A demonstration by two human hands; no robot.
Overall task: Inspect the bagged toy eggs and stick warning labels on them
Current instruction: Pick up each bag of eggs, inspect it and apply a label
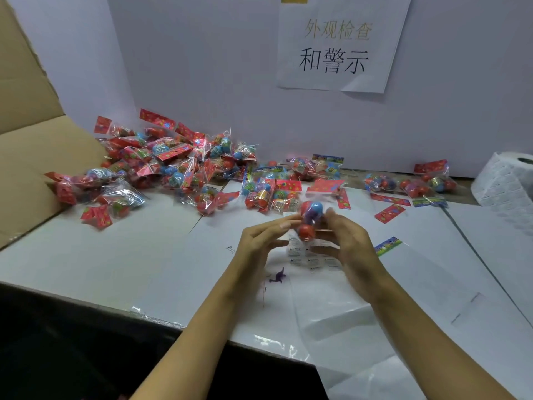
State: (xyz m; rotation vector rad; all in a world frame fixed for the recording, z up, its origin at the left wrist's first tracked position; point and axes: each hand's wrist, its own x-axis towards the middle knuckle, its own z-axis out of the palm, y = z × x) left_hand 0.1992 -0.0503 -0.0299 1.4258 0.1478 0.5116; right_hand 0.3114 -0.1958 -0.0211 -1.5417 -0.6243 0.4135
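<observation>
I hold one clear bag of toy eggs (310, 219) up above the white table, with blue, purple and red eggs showing inside. My left hand (264, 241) pinches its left side with the fingertips. My right hand (343, 241) grips its right side with curled fingers. Under the bag lies a sheet of white warning labels (310, 255) with small black print. A big heap of bagged eggs (173, 168) with red header cards spreads across the table's far left and centre. A smaller group of bags (418, 181) lies at the far right.
An open cardboard box (31, 157) stands at the left. A white paper roll (507, 183) sits at the right edge. A small purple toy figure (278, 276) lies near my left wrist. Loose header cards (389, 212) lie right of centre. A clear plastic sheet (346, 327) hangs over the table's front edge.
</observation>
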